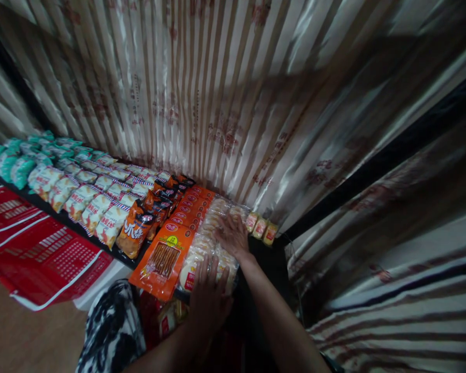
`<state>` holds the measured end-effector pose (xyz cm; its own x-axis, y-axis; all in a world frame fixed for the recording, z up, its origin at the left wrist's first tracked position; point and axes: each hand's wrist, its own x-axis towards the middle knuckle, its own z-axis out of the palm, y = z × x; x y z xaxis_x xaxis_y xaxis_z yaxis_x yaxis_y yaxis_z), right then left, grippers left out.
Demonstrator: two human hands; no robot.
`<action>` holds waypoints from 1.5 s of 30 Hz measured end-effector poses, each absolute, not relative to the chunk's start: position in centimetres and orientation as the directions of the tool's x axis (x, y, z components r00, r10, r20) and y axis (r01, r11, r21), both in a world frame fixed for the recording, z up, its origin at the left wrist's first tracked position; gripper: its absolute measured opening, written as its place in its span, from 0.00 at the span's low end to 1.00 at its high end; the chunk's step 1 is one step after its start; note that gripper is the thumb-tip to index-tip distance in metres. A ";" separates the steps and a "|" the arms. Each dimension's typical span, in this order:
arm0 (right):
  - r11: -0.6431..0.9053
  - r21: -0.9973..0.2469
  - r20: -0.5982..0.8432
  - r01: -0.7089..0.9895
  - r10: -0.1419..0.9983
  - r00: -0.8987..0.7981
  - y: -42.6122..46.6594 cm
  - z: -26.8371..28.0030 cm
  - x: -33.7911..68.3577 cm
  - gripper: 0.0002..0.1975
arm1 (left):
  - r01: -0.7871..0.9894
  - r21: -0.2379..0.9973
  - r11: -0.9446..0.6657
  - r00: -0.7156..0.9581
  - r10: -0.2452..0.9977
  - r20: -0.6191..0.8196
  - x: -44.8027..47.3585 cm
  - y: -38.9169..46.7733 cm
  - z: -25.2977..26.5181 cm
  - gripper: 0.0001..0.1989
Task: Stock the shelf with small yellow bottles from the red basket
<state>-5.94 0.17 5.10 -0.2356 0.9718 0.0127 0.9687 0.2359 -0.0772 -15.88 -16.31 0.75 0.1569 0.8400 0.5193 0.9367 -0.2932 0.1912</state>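
Note:
My left hand (209,287) lies with its fingers stretched over the near end of the clear-wrapped round crackers (188,272), whose packs run back in rows along the shelf. Farther back, my right hand (233,235) rests spread on the same rows of packs. Neither hand is closed round anything. Directly left of the crackers, orange snack packets (165,254) overlap in a column, the front one with a window showing brown sticks. Beyond my right hand, small yellow-and-red wrapped packs (260,228) stand in a short row by the curtain.
Orange-and-black bags (135,230), white snack bags (111,223) and teal bags (21,168) fill the shelf leftward. Red baskets (58,264) with white handles sit below the front edge. A striped curtain (217,103) hangs behind, and a dark bar (373,160) slants at right.

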 end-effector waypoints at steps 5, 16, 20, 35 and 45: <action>0.237 -0.083 0.039 0.968 0.971 -0.235 0.3 4.8 -6.0 0.31 | 0.930 0.216 -0.299 0.145 0.834 0.533 -16.0 -16.2 0.2 0.31; 0.285 -0.147 0.104 0.947 0.957 -0.272 0.8 4.0 -6.2 0.30 | 0.937 0.181 -0.298 0.163 0.833 0.528 -16.7 -16.1 0.8 0.31; 0.294 -0.166 0.106 0.941 0.954 -0.280 0.9 4.0 -6.5 0.30 | 0.936 0.195 -0.293 0.152 0.836 0.527 -16.7 -16.0 0.6 0.31; 0.314 -0.167 0.090 0.935 0.949 -0.302 1.7 3.9 -7.3 0.31 | 0.937 0.211 -0.277 0.142 0.858 0.494 -17.3 -15.7 1.3 0.29; 0.315 -0.164 0.077 0.935 0.949 -0.306 1.5 4.3 -7.6 0.31 | 0.938 0.204 -0.280 0.139 0.843 0.520 -17.4 -15.6 1.1 0.29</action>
